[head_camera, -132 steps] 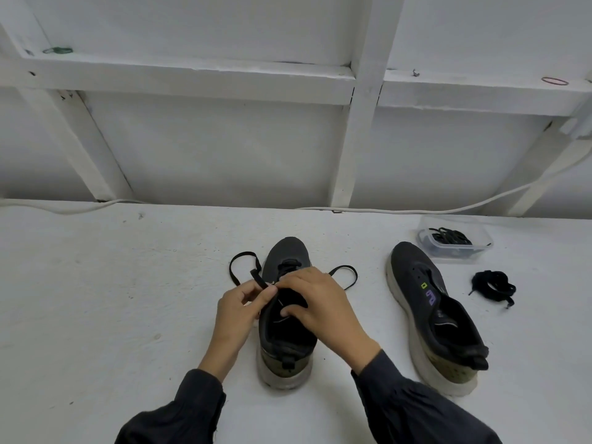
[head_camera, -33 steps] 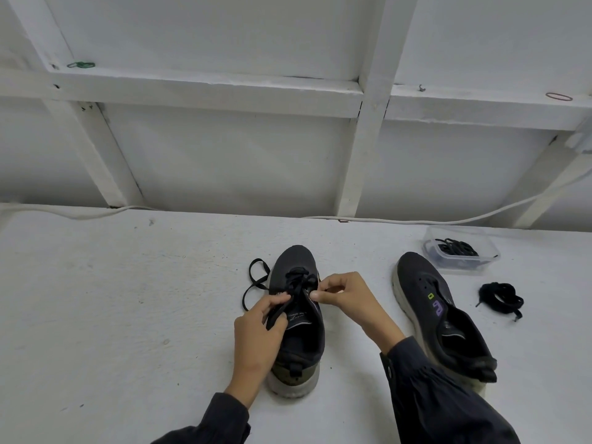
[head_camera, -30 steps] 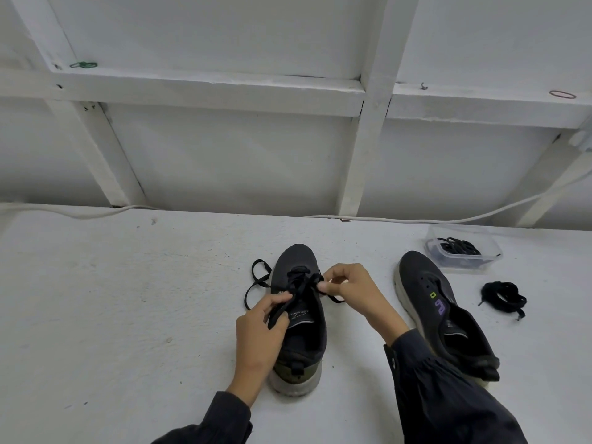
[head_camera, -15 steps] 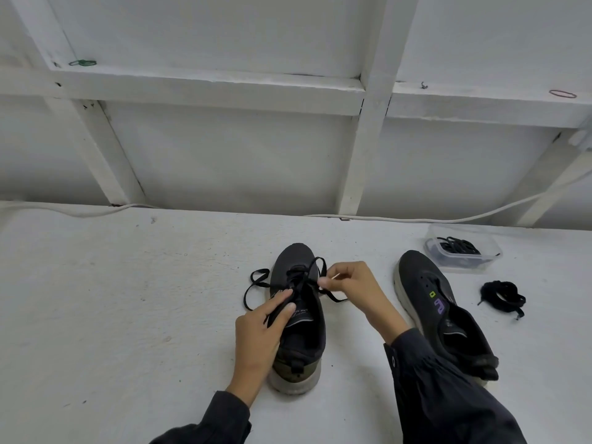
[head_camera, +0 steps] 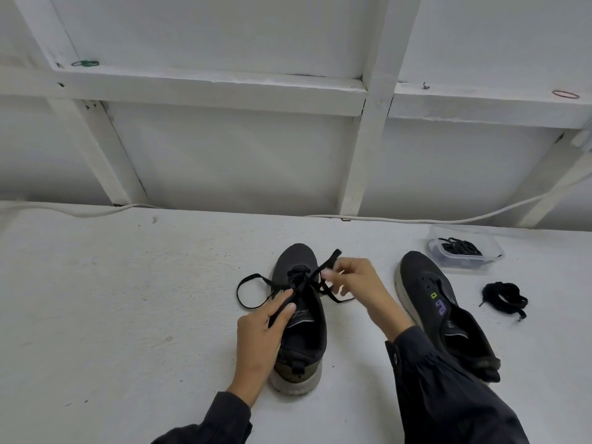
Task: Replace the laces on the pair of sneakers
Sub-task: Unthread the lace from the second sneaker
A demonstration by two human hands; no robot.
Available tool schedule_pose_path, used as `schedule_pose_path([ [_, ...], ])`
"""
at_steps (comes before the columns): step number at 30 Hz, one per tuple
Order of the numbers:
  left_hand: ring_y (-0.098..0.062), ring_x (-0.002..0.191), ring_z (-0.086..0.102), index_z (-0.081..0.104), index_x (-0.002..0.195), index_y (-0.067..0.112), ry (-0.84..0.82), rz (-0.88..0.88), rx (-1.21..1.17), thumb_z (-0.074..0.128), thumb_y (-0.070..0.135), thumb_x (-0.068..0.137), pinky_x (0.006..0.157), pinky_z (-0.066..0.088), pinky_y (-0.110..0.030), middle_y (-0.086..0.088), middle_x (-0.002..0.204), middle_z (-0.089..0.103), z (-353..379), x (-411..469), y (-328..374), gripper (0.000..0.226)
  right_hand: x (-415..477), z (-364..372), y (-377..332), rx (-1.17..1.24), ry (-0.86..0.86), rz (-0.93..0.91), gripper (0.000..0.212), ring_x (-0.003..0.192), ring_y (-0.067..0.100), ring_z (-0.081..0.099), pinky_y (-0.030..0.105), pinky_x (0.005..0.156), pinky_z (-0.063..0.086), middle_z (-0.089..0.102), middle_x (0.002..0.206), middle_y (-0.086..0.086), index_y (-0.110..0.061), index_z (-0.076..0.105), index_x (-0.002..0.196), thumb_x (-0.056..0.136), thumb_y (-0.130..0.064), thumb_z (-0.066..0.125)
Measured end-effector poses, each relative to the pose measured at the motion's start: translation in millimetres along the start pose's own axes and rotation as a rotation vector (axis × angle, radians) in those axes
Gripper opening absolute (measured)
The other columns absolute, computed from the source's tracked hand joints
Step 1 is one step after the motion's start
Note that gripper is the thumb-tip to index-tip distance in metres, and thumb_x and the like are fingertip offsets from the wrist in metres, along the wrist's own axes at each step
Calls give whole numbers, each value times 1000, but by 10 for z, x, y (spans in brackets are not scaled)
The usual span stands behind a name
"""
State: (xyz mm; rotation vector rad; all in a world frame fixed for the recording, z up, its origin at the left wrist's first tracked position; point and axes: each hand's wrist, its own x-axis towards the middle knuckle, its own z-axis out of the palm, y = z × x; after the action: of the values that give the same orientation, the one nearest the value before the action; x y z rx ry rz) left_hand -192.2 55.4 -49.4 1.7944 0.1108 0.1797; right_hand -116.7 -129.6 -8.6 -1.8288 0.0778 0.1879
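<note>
Since half a second ago, one end of the black lace (head_camera: 333,255) is drawn farther up and right by the right hand (head_camera: 355,283), pinched between thumb and curled fingertips over the toe of the left sneaker (head_camera: 301,334). Another strand is pinched against the tongue by the left hand (head_camera: 264,328), its fingers narrow and nearly straight. A loop is laid on the table (head_camera: 128,299) to the left. At the right are set the second sneaker (head_camera: 442,315), a clear container (head_camera: 495,251) of laces and a loose lace bundle (head_camera: 506,298).
</note>
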Motion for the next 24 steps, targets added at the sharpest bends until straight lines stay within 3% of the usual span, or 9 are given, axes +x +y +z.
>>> schedule_pose_path([
  [2, 0, 105, 54, 65, 114, 38, -6, 3, 5, 70, 22, 87, 89, 52, -30, 5, 111, 73, -3, -3, -1, 31, 68, -126, -68, 159, 150, -20, 25, 49, 12, 55, 23, 51, 43, 58, 64, 1, -11, 59, 67, 91, -11, 65],
  [5, -3, 98, 66, 65, 117, 34, -11, 14, 29, 69, 20, 88, 83, 54, -15, 5, 115, 71, -3, -2, -11, 32, 80, -209, -97, 269, 216, 4, 13, 49, 10, 54, 22, 48, 43, 61, 76, 1, -10, 66, 80, 92, -15, 65],
  [8, 6, 81, 67, 67, 118, 30, -9, 27, 49, 70, 18, 88, 71, 47, -5, 2, 112, 73, -2, 15, -23, 32, -10, -106, -15, 129, -67, 109, 2, 52, 12, 55, 23, 48, 40, 67, 78, 4, -16, 74, 79, 81, -18, 75],
  [10, 3, 84, 67, 68, 117, 29, -2, 28, 57, 70, 17, 88, 69, 44, -3, 1, 108, 74, 1, 19, -31, 31, -76, -8, 53, 9, -237, 132, 8, 55, 13, 58, 21, 49, 41, 68, 73, 3, -12, 75, 81, 76, -16, 80],
  [12, 2, 94, 66, 69, 117, 28, -3, 25, 54, 70, 17, 88, 74, 47, -6, 3, 110, 74, 2, 21, -34, 31, -87, 61, 82, 1, -232, 90, 13, 54, 12, 58, 20, 49, 42, 66, 68, 4, -3, 73, 83, 79, -13, 79],
  [16, -3, 102, 60, 67, 115, 34, -14, 30, 27, 70, 18, 87, 80, 53, -22, 1, 109, 74, -5, 17, -38, 31, -11, -14, -10, 20, -48, 54, 19, 49, 11, 55, 20, 46, 36, 62, 67, 6, -8, 65, 69, 82, 6, 64],
  [20, -2, 98, 67, 66, 113, 39, -24, 13, 16, 71, 21, 87, 89, 54, -21, 7, 117, 70, -13, 15, -34, 31, 53, -230, -85, 296, 221, 17, 17, 52, 12, 55, 22, 47, 39, 59, 69, 1, -8, 64, 75, 92, -7, 62],
  [22, -2, 103, 66, 66, 113, 39, -19, 13, 14, 71, 21, 87, 93, 53, -23, 8, 117, 70, -10, 13, -35, 32, 52, -239, -45, 320, 221, 61, 16, 53, 13, 56, 22, 46, 42, 62, 77, 2, -5, 66, 85, 97, -13, 59],
  [24, -7, 106, 66, 67, 114, 37, -15, 10, 13, 71, 20, 87, 95, 53, -26, 9, 117, 70, -3, 17, -37, 32, 37, -200, 47, 224, 65, 132, 18, 57, 16, 58, 24, 47, 44, 65, 84, 6, 0, 67, 97, 99, -10, 53],
])
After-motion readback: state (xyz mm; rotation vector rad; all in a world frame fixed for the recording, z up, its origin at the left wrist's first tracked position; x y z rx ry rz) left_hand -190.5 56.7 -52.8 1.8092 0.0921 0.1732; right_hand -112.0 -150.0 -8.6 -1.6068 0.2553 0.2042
